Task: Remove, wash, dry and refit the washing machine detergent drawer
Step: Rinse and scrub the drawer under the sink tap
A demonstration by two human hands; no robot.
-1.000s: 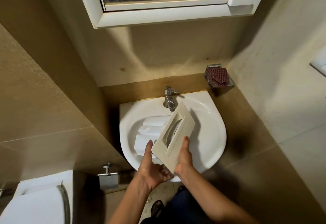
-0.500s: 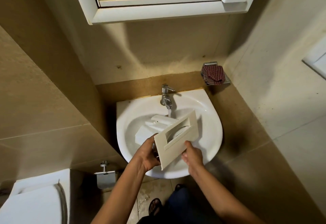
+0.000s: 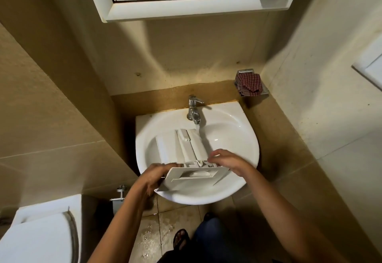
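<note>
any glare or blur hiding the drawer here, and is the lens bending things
Head view: small glare spots on the sink bowl right of the drawer, none on it; left hand and right hand slightly soft; cabinet throws a shadow on the wall below; wide lens bows cabinet and wall lines.

The detergent drawer (image 3: 184, 147) lies in the sink (image 3: 206, 198), its far end under the tap (image 3: 193, 110) at the back rim and its front panel over the near rim. The left hand (image 3: 154, 177) holds the panel's left end, and the right hand (image 3: 225, 160) holds its top right edge. Behind and right of the sink, a cloth (image 3: 249, 84) sits on a wall shelf (image 3: 265, 91) (a toilet (image 3: 37, 235) stands at the near left).
</note>
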